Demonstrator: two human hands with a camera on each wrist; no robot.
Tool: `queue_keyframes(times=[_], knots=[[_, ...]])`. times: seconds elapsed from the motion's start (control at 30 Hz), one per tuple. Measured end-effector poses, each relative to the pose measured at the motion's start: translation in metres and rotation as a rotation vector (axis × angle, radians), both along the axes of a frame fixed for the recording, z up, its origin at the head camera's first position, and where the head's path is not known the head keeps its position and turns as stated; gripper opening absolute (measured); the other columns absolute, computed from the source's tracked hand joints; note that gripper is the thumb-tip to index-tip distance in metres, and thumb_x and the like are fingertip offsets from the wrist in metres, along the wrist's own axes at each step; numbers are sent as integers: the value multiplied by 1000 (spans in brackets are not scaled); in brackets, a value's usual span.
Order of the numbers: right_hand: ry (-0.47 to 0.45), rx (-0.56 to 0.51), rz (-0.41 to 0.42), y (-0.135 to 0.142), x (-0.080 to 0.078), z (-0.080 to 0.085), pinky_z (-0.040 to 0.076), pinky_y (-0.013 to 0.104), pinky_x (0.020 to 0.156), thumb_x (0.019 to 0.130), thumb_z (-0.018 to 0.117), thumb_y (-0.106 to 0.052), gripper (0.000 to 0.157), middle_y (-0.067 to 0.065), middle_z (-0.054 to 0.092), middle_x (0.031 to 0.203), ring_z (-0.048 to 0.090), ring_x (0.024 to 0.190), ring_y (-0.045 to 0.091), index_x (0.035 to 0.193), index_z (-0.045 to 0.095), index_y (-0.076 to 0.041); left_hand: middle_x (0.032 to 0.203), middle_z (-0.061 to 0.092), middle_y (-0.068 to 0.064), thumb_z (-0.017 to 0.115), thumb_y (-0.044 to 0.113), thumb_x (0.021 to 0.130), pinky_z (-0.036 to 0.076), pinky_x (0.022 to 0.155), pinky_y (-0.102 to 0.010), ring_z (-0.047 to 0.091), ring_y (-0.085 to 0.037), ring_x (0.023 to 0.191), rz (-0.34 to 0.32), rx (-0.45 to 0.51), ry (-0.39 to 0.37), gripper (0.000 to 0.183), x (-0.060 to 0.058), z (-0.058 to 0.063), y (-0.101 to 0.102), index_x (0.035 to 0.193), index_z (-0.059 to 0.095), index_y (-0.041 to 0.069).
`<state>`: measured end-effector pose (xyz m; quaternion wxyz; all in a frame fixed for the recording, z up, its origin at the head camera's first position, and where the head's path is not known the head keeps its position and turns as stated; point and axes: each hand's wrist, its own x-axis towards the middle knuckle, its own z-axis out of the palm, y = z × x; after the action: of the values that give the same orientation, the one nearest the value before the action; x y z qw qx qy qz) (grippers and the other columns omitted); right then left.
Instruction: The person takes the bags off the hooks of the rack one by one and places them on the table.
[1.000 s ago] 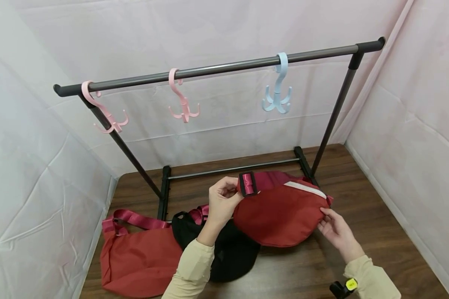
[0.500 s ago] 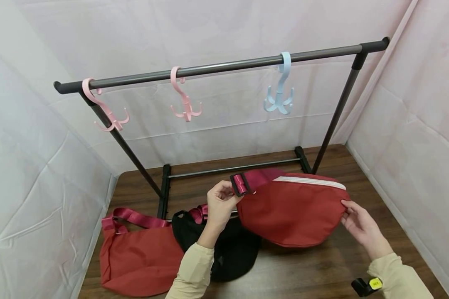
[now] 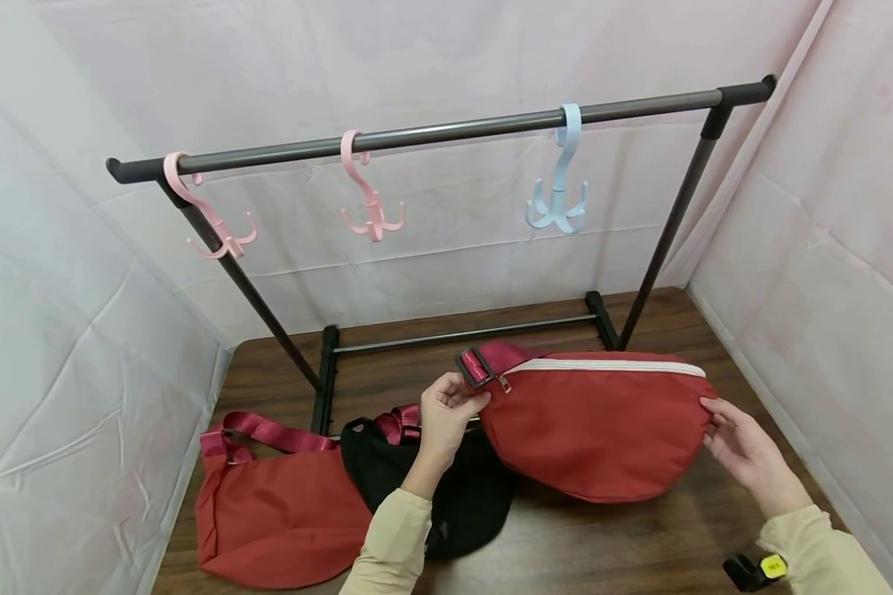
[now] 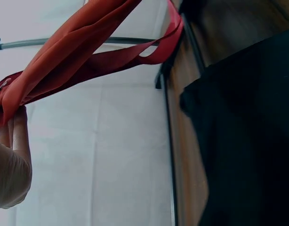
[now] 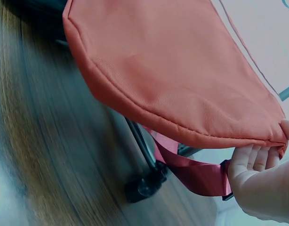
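Note:
A red waist bag [image 3: 603, 426] with a white zipper along its top is held up between both hands, its front facing me. My left hand [image 3: 449, 417] pinches its left end, just below the dark strap buckle [image 3: 475, 367]. At the other end my right hand [image 3: 747, 450] pinches the corner between thumb and fingers. The zip pull hangs near the left end. In the right wrist view the crimson strap [image 5: 196, 176] loops behind the bag. A black bag [image 3: 470, 496] lies on the table below, partly hidden by the left forearm.
Another red bag [image 3: 279, 516] with a crimson strap lies at the left on the wooden table [image 3: 565, 549]. Behind stands a dark metal rack [image 3: 454, 130]. From its bar hang two pink hooks [image 3: 374, 216] [image 3: 219, 227] and a blue hook [image 3: 558, 202]. Pale cloth walls surround the table.
The right hand has moved right and slightly down, stretching the red waist bag out wider. The bag has turned so its front and full zipper show. The left hand has shifted slightly.

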<state>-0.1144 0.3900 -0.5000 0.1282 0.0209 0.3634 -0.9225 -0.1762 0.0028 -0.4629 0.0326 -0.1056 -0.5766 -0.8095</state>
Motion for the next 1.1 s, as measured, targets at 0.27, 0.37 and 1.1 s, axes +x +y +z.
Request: queue_keyframes(times=[0.27,0.37,1.1], knots=[[0,58,-3,16,7,5,49,24,75,98,23,-5,42,-2,66,93,60,86,12,95,64,-10,72,63,10,65,-13,70,48,63,-17,60,-2,70,-6,-18,-66,27,4,-22,10,75,59,12],[-16,77,-6,23,9,6,49,24,73,98,24,-6,41,-2,66,90,61,83,12,92,64,-11,72,63,10,66,-13,70,48,63,-17,60,-2,69,-19,-23,-101,25,6,-30,15,77,59,10],[-56,210,-26,59,28,6,47,21,64,98,25,-9,40,-5,65,83,58,75,10,86,63,-15,72,59,6,62,-14,72,51,57,-19,59,-2,66,-61,-12,-350,24,26,-74,51,83,55,7]])
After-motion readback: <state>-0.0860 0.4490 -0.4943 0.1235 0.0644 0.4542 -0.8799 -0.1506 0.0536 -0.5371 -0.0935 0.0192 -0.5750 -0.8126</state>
